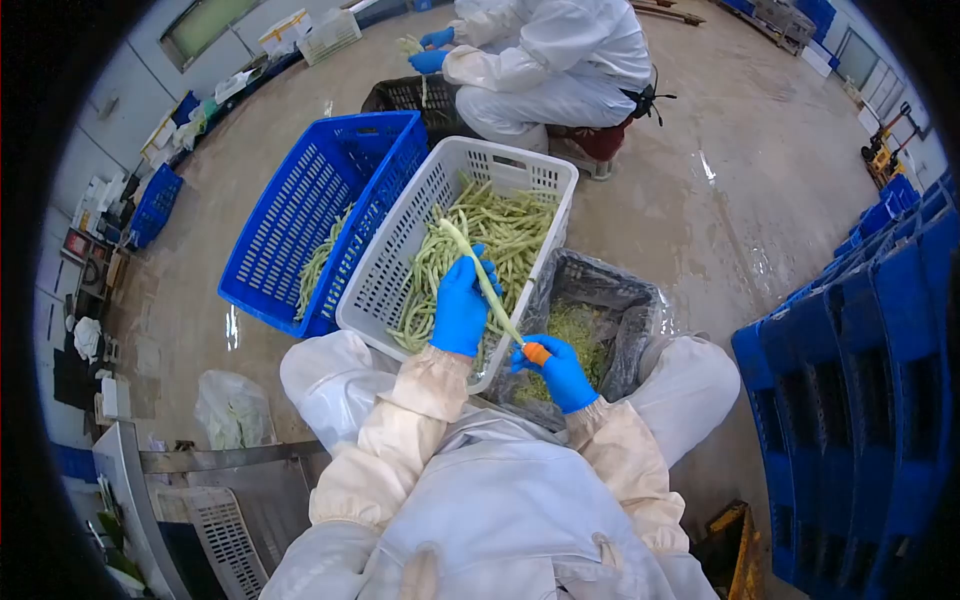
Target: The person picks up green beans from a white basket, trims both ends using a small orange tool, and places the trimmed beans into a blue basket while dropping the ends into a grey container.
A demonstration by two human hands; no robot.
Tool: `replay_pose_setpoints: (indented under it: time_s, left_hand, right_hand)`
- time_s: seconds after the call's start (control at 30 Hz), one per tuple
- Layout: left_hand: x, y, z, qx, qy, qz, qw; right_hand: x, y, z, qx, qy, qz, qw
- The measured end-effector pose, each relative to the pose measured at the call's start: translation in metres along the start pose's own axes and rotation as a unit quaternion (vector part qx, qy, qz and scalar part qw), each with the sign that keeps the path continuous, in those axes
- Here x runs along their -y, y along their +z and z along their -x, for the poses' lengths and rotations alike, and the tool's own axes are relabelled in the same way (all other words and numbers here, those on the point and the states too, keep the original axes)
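My left hand, in a blue glove, is closed around long pale green beans that slant from upper left to lower right. Gripped in my gloved right hand is a small tool with an orange handle; its working end is at the beans' lower tip, too small to make out. Below my left hand stands a white slotted crate with a heap of green beans in it. A bin lined with dark plastic sits beside my right hand, holding small green trimmings.
Left of the white crate stands a blue crate with some beans. Ahead, a person in white with blue gloves sits by a dark crate. Stacked blue pallets rise at right, a metal frame at lower left.
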State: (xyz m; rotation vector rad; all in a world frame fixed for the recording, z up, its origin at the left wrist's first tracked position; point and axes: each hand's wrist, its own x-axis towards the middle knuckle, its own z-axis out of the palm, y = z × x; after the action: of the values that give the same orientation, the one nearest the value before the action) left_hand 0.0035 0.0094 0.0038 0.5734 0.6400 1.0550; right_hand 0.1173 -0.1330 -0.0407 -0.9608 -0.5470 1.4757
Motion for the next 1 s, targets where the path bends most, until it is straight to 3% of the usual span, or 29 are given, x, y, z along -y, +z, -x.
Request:
replay_pose_setpoints:
  time_s: [0.13,0.2,0.23,0.3,0.33,0.43,0.47,0.53,0.57,0.6,0.63,0.7,0.73,0.77,0.8,0.83,0.9,0.97,1.0]
  left_hand:
    - [0.007,0.0,0.014,-0.028,-0.002,-0.151,0.988]
    - [0.007,0.008,0.017,-0.027,-0.003,-0.229,0.973]
    - [0.008,0.008,0.016,-0.028,-0.004,-0.228,0.973]
    - [0.012,0.006,0.012,0.048,0.014,-0.347,0.936]
    - [0.018,0.005,0.01,0.098,0.059,-0.396,0.911]
    - [0.032,-0.001,0.011,0.151,-0.001,-0.397,0.905]
    - [0.031,-0.011,0.009,0.191,0.009,-0.437,0.879]
    - [0.018,-0.022,0.014,0.176,-0.007,-0.477,0.861]
    - [0.01,-0.028,0.016,0.163,-0.021,-0.516,0.841]
    - [0.01,-0.045,0.014,0.12,-0.029,-0.503,0.856]
    - [0.004,-0.054,0.012,0.122,-0.031,-0.504,0.855]
    - [-0.006,-0.067,0.01,0.04,-0.038,-0.395,0.917]
    - [-0.007,-0.07,0.007,0.036,-0.038,-0.394,0.918]
    - [-0.008,-0.071,0.001,0.023,-0.079,-0.229,0.97]
    - [-0.009,-0.072,-0.003,0.011,-0.115,-0.055,0.992]
    - [-0.006,-0.072,-0.006,0.011,-0.113,-0.054,0.992]
    - [0.001,-0.068,-0.013,-0.034,-0.09,0.053,0.994]
    - [0.005,-0.059,-0.014,-0.048,-0.088,0.054,0.994]
    - [0.009,-0.055,-0.015,-0.062,-0.071,0.058,0.994]
  right_hand:
    - [-0.018,-0.011,-0.008,-0.021,-0.033,0.083,0.996]
    - [-0.023,-0.011,-0.009,-0.078,-0.063,0.26,0.96]
    - [-0.026,-0.007,-0.007,-0.078,-0.061,0.261,0.96]
    - [-0.031,0.003,-0.002,-0.053,-0.198,0.525,0.826]
    - [-0.031,0.009,0.0,-0.02,-0.194,0.539,0.819]
    - [-0.033,-0.003,-0.007,-0.051,-0.197,0.468,0.86]
    - [-0.033,-0.016,-0.015,-0.161,-0.232,0.424,0.861]
    - [0.008,-0.051,-0.017,-0.297,-0.282,0.126,0.904]
    - [0.021,-0.083,-0.011,-0.35,-0.293,0.04,0.889]
    - [0.028,-0.107,-0.006,-0.4,-0.301,-0.048,0.864]
    - [0.03,-0.112,-0.003,-0.403,-0.301,-0.049,0.863]
    - [0.033,-0.113,0.002,-0.495,-0.215,0.072,0.839]
    - [0.032,-0.097,0.002,-0.441,-0.17,0.192,0.86]
    - [0.018,-0.092,-0.001,-0.438,-0.167,0.194,0.862]
    - [0.001,-0.09,-0.005,-0.377,-0.226,0.407,0.801]
    - [-0.007,-0.081,-0.008,-0.296,-0.274,0.596,0.694]
    - [-0.018,-0.054,-0.013,-0.186,-0.326,0.545,0.75]
    - [-0.024,-0.024,-0.012,-0.059,-0.19,0.369,0.908]
    - [-0.02,-0.012,-0.009,-0.059,-0.189,0.371,0.907]
